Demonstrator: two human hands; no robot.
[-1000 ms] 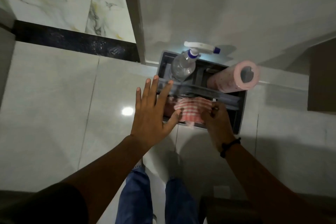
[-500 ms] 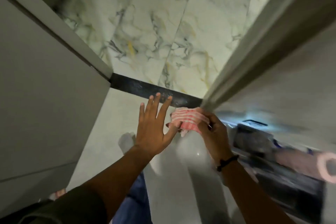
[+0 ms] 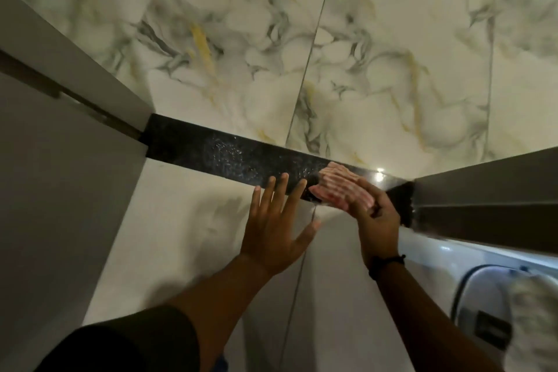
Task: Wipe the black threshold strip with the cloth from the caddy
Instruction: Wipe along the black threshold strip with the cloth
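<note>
The black threshold strip [image 3: 229,154] runs across the floor between the plain tiles nearest the person and the marbled tiles beyond it. At the strip's right end, just short of the dark door frame [image 3: 483,190], the right hand [image 3: 374,217] grips the bunched red-and-white striped cloth [image 3: 341,187] and holds it against the strip. The left hand [image 3: 276,229] is spread flat with nothing in it, fingertips over the strip's near edge beside the cloth.

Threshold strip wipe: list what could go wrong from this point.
1. The cloth sits at the right end of the black threshold strip, close to the door frame; the right hand could knock it.
2. The left hand is spread open with fingertips over the strip, in the path of a leftward wipe.
</note>
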